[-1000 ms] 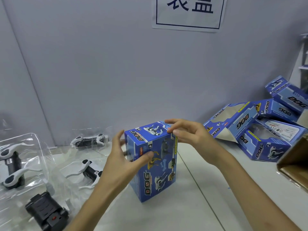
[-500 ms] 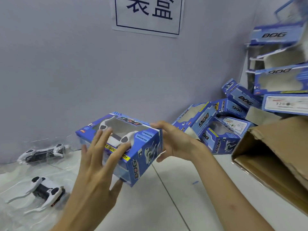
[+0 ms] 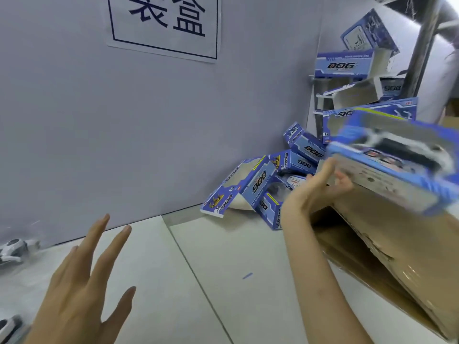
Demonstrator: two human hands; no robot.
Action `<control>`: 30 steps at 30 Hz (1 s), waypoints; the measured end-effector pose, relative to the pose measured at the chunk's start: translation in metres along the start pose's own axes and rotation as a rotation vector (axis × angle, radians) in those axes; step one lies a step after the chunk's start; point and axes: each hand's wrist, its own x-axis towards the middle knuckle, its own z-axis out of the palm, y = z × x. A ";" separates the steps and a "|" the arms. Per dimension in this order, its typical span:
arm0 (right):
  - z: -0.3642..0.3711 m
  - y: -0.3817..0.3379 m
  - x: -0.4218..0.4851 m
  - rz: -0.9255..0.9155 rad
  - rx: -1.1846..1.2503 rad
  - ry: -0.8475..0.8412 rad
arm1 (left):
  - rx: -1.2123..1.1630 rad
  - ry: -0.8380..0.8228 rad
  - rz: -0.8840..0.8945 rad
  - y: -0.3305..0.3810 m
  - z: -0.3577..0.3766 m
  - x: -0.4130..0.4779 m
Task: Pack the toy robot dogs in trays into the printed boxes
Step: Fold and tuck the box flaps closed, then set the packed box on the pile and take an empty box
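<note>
One hand alone bears the load: the right hand [image 3: 315, 192] grips the box [image 3: 397, 170] by its left end, at the right of the frame, above the open carton [image 3: 397, 244]. The box is blurred. A white dog [image 3: 387, 142] shows through its window, so I judge it packed and bound for the carton. The left hand [image 3: 74, 294], lower left, is spread with straight fingers and holds nothing.

Held by one end, the box could sag at the far side and twist out of the fingers. It might then catch the carton's ragged edge, or land on its window and dent. I cannot tell whether the end flaps are tucked. If one is loose, the tray could slide out in a tilt. The right forearm passes just beside the empty boxes [image 3: 255, 184] heaped at centre right, and a careless swing could scatter them. The stack [image 3: 345, 65] at upper right leans unevenly and looks liable to topple if bumped.

Beneath all this is a pale table [image 3: 223, 269] with a seam running across it and a small blue scrap [image 3: 247, 276]. More dogs [image 3: 12, 249] lie at the left edge. Behind stands a plain grey wall [image 3: 124, 132] with a printed sign [image 3: 164, 23] at top centre. A metal post [image 3: 422, 45] rises at the upper right.
</note>
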 end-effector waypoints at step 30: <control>0.020 0.038 -0.044 0.249 -0.652 -0.962 | -0.167 -0.286 -0.418 0.004 -0.016 -0.001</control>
